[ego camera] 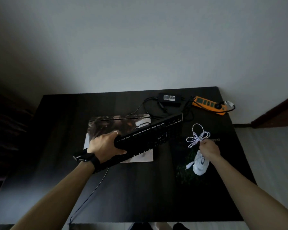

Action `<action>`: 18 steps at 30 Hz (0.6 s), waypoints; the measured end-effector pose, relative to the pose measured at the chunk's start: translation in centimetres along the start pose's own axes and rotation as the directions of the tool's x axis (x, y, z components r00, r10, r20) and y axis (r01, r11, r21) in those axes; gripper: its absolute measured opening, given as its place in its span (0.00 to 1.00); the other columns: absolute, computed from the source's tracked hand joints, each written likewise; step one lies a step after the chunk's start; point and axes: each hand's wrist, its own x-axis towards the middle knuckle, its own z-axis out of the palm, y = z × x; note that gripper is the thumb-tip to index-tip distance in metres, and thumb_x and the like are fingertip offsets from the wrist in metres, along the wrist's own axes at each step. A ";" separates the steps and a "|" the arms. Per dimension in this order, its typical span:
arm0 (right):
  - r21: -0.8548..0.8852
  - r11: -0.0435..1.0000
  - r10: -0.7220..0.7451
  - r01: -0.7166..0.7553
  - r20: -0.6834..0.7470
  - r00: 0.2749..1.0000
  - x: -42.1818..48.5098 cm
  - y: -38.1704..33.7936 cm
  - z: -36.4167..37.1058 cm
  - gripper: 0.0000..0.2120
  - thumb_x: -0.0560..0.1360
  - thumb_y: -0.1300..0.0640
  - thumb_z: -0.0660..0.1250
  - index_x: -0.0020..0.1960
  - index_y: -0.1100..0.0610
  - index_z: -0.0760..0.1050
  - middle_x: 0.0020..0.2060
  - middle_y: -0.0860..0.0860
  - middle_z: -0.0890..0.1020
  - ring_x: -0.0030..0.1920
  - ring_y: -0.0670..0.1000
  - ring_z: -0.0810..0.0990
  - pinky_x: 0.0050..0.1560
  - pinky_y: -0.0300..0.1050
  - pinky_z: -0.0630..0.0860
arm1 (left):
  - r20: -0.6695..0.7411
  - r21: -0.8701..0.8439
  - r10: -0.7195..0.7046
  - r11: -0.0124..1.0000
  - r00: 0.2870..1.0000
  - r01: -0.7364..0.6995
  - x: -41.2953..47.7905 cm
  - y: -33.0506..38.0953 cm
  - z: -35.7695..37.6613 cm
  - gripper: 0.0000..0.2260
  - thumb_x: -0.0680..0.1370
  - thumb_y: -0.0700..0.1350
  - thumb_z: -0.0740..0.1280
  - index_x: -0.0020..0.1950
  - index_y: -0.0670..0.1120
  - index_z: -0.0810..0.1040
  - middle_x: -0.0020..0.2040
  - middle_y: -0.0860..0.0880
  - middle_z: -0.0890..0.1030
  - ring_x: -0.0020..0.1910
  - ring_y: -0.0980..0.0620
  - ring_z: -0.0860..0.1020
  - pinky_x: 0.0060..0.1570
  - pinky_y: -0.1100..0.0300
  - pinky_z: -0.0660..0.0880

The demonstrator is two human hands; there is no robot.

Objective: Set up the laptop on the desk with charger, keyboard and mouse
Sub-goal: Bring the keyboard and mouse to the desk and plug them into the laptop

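1. Left grip point(105, 145) holds the keyboard point(150, 135) by one end, aslant over the closed laptop point(106, 125), probably to clear it.
2. Right grip point(209, 149) pinches the bundled mouse cable point(198, 137) right of the laptop, likely for untying.

left hand point(105, 145) grips keyboard point(150, 135); right hand point(209, 149) pinches white cable point(197, 136).

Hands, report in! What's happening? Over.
Left hand grips keyboard, tilted over closed laptop. Right hand pinches looped white cable; mouse beside wrist. Charger behind laptop.
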 end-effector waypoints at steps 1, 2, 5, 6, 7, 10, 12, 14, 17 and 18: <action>-0.095 0.995 0.026 -0.029 -0.024 0.999 0.0 -0.2 -0.3 0.15 0.79 0.51 0.58 0.51 0.62 0.76 0.54 0.61 0.79 0.50 0.61 0.77 0.54 0.55 0.76 | 0.004 0.007 -0.001 1.000 1.000 0.001 0.1 0.1 0.0 0.30 0.65 0.68 0.70 0.64 0.62 0.70 0.57 0.59 0.81 0.57 0.52 0.79 0.44 0.57 0.71; -0.165 0.985 0.039 -0.048 -0.057 0.998 -0.1 -0.4 -0.4 0.18 0.78 0.49 0.59 0.57 0.62 0.75 0.60 0.62 0.76 0.57 0.63 0.75 0.57 0.56 0.75 | 0.009 0.020 -0.007 1.000 1.000 0.007 0.4 0.3 0.0 0.30 0.65 0.68 0.70 0.64 0.62 0.70 0.57 0.58 0.81 0.57 0.52 0.79 0.44 0.57 0.70; -0.157 0.975 -0.181 0.156 -0.161 0.970 -3.3 -2.5 0.4 0.31 0.77 0.48 0.65 0.75 0.59 0.61 0.74 0.59 0.63 0.72 0.64 0.61 0.67 0.61 0.67 | 0.039 0.068 -0.011 0.998 0.999 0.009 0.7 0.3 0.2 0.27 0.65 0.68 0.70 0.60 0.60 0.70 0.55 0.57 0.81 0.54 0.51 0.79 0.40 0.57 0.70; -0.169 0.936 -0.339 0.308 -0.202 0.919 -4.7 -3.4 1.0 0.34 0.76 0.48 0.67 0.76 0.58 0.60 0.75 0.58 0.62 0.73 0.63 0.60 0.69 0.60 0.66 | 0.046 0.080 -0.014 0.997 0.999 0.010 0.7 0.2 0.3 0.25 0.65 0.68 0.70 0.57 0.59 0.71 0.53 0.56 0.81 0.53 0.51 0.79 0.39 0.57 0.70; -0.208 0.863 -0.501 0.461 -0.226 0.836 -6.4 -4.6 1.7 0.36 0.74 0.47 0.69 0.76 0.58 0.60 0.75 0.58 0.62 0.74 0.62 0.60 0.71 0.59 0.65 | 0.052 0.087 -0.015 0.996 0.999 0.011 0.6 0.2 0.1 0.23 0.65 0.68 0.70 0.53 0.58 0.70 0.52 0.56 0.81 0.52 0.52 0.79 0.38 0.57 0.70; -0.326 0.569 -0.814 0.755 -0.099 0.572 -9.9 -8.1 4.1 0.42 0.71 0.41 0.71 0.78 0.55 0.58 0.76 0.56 0.61 0.75 0.58 0.60 0.72 0.54 0.64 | 0.055 0.122 0.016 0.992 0.998 -0.022 0.0 0.3 -0.4 0.21 0.68 0.65 0.71 0.53 0.57 0.71 0.53 0.56 0.80 0.52 0.52 0.79 0.38 0.57 0.69; -0.383 0.440 -0.871 0.812 0.037 0.489 -11.0 -10.2 5.5 0.46 0.69 0.37 0.71 0.79 0.52 0.55 0.77 0.55 0.60 0.76 0.57 0.58 0.74 0.58 0.62 | 0.031 0.165 0.062 0.984 0.998 -0.066 -0.6 0.3 -0.8 0.21 0.69 0.64 0.71 0.57 0.56 0.73 0.55 0.57 0.79 0.54 0.52 0.78 0.40 0.57 0.70; -0.423 0.363 -0.862 0.830 0.186 0.471 -11.6 -12.4 6.3 0.46 0.69 0.33 0.69 0.79 0.48 0.53 0.77 0.53 0.61 0.77 0.56 0.58 0.75 0.65 0.56 | 0.001 0.198 0.101 0.975 0.995 -0.099 -1.4 0.1 -1.1 0.22 0.70 0.64 0.70 0.60 0.56 0.73 0.56 0.57 0.78 0.56 0.52 0.77 0.42 0.57 0.69; -0.397 0.315 -0.823 0.862 0.339 0.457 -12.2 -15.1 6.6 0.35 0.72 0.33 0.67 0.74 0.43 0.61 0.68 0.49 0.73 0.69 0.52 0.71 0.74 0.61 0.55 | -0.047 0.201 0.141 0.971 0.989 -0.129 -2.4 -1.2 -1.0 0.23 0.70 0.64 0.70 0.61 0.56 0.73 0.57 0.58 0.78 0.56 0.52 0.77 0.43 0.56 0.72; -0.362 0.306 -0.825 0.880 0.361 0.436 -12.4 -15.6 6.6 0.32 0.73 0.34 0.67 0.72 0.43 0.65 0.64 0.48 0.76 0.64 0.52 0.76 0.71 0.57 0.63 | -0.065 0.196 0.147 0.972 0.987 -0.132 -2.7 -1.8 -0.7 0.24 0.70 0.64 0.70 0.61 0.56 0.73 0.56 0.58 0.78 0.56 0.52 0.77 0.43 0.55 0.74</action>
